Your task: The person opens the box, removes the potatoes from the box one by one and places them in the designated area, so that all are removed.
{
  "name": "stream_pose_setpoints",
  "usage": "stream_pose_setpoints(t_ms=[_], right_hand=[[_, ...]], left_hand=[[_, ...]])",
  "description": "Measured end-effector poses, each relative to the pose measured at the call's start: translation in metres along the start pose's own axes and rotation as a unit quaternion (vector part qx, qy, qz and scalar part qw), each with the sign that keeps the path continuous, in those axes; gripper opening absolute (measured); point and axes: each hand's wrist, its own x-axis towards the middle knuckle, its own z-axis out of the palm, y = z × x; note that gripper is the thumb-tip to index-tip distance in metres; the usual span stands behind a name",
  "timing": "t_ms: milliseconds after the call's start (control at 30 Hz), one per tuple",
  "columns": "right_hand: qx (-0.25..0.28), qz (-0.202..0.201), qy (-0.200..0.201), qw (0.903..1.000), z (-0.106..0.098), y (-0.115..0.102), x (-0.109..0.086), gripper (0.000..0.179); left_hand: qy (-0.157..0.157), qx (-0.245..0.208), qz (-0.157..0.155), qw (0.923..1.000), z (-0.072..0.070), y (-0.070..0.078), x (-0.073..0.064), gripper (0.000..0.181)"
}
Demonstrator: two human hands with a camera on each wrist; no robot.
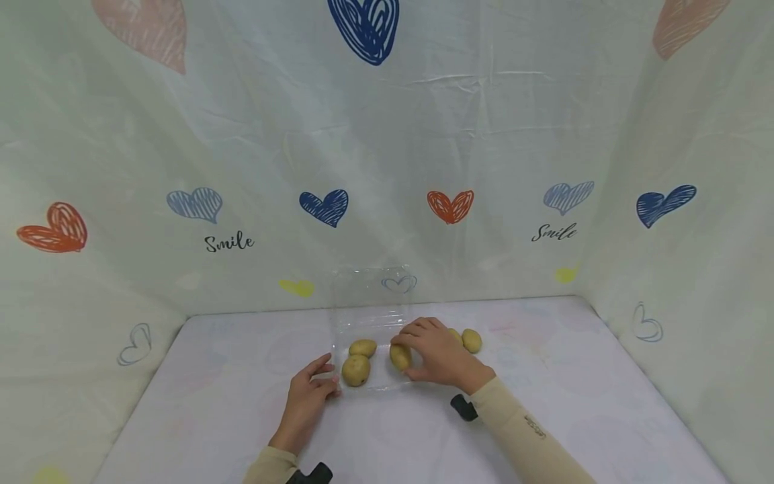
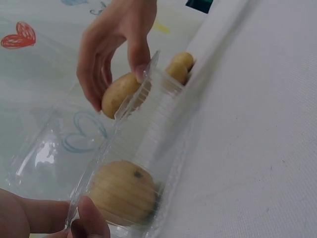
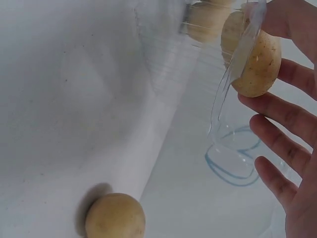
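- Pinching the left rim of one clear, rectangular, thin-plastic box [image 1: 387, 388] between thumb and fingers of the left hand [image 1: 307, 403]; probably to stop light plastic sliding.
- Holding one yellow-brown, oval, firm-looking potato [image 1: 399, 357] at the box's right end, about rim height, between thumb and fingers of the right hand [image 1: 444, 356]; likely gripped by the sides to keep its underside free.
- Can't tell if pressing that potato against the box wall.
- Seeing one clear plastic lid [image 1: 363, 289] raised at the box's far side, presumably to leave the top open.
- Counting two potatoes inside the box, left end: bigger round one [image 1: 356, 370] in front, smaller oval one [image 1: 363, 347] behind.
- Counting two right of the box, one [image 1: 471, 341] plain, one [image 1: 454, 335] partly hidden; handy for right-side reach.
- Totalling five.
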Motion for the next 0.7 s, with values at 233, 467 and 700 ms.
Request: stream_pose_setpoints(t_ms=[233, 467, 700], right_hand=[[0.011, -0.008, 0.043, 0.999, -0.002, 0.004, -0.008, 0.052], [0.022, 0.018, 0.048, 0.9984, -0.005, 0.008, -0.016, 0.053], [0.013, 0.032, 0.055, 0.9979, -0.01, 0.011, -0.026, 0.053]], left_hand=[[-0.002, -0.008, 0.005, 1.0, 0.0, -0.001, 0.001, 0.057], [-0.003, -0.014, -0.003, 0.9999, 0.0, -0.001, 0.001, 0.057], [0.0, -0.014, -0.014, 0.9998, 0.001, 0.001, 0.001, 0.057]])
